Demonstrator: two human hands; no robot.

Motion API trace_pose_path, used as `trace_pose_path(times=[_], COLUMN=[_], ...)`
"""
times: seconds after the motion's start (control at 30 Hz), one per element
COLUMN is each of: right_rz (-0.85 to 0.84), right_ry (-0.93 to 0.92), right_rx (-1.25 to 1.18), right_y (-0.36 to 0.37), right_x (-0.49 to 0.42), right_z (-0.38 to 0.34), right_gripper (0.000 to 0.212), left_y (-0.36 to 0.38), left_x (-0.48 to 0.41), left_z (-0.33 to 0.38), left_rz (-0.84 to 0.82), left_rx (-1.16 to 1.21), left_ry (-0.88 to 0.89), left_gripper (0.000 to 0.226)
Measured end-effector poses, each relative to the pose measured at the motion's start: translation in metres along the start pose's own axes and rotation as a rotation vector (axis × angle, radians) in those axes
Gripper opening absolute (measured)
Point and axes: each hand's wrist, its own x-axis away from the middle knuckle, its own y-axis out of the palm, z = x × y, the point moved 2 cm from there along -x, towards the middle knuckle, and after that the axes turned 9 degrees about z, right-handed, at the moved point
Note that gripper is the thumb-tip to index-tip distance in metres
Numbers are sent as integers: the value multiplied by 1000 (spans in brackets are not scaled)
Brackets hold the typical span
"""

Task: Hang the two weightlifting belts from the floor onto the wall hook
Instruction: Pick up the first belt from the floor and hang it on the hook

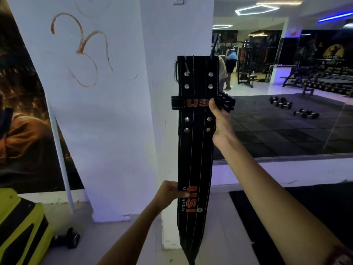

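A black weightlifting belt (196,150) hangs lengthwise against the corner of a white pillar (118,111), its buckle end uppermost and its tapered tip pointing down to the floor. A dark hook (214,47) rises just above the belt's top edge at the right; whether the belt bears on it cannot be told. The metal buckle (176,70) protrudes at the upper left edge. Orange lettering marks the keeper loop and the lower panel. The right hand (219,121) grasps the belt's right edge at the level of the loop, thumb laid across the front. The left hand (169,194) pinches the left edge lower down, beside the orange logo, fingers closed on the leather. Only one belt is visible. To the right a wall mirror (286,92) reflects dumbbells (280,103) on a dark mat. A yellow-and-black object (21,226) stands at lower left.
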Motion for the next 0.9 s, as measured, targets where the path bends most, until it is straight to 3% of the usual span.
trace_pose_path(times=[0.07, 0.17, 0.27, 0.37, 0.47, 0.57, 0.67, 0.77, 0.9], right_rz=[-7, -54, -130, -226, -280, -300, -361, -243, -183], right_ry=[16, 8, -59, -198, -246, -52, 39, 0, -80], right_rx=[4, -7, 32, 142, 370, 643, 641, 357, 415], right_y=[-3, 0, 5, -2, -30, -80, -84, -36, 12], right_x=[-1, 1, 8, 9, 17, 22, 18, 3, 10], right_z=[8, 15, 13, 9, 45, 108, 104, 37, -24], right_gripper=[16, 28, 43, 26, 18, 69, 41, 49, 61], left_y=[-10, -35, -42, -35, -33, -41, -47, -48, -45], left_x=[-5, -19, -33, -35, -37, -42, -38, -34, -29], left_z=[24, 107, 159, 164, 168, 170, 165, 155, 150], left_rz=[8, 178, 280, 432, 513, 515, 494, 454, 275], left_rx=[-18, 339, 412, 531, 652, 710, 661, 614, 452], left_ry=[36, 207, 262, 200, 191, 207, 208, 207, 212], left_gripper=[18, 20, 17, 17, 2, 3, 1, 4, 25])
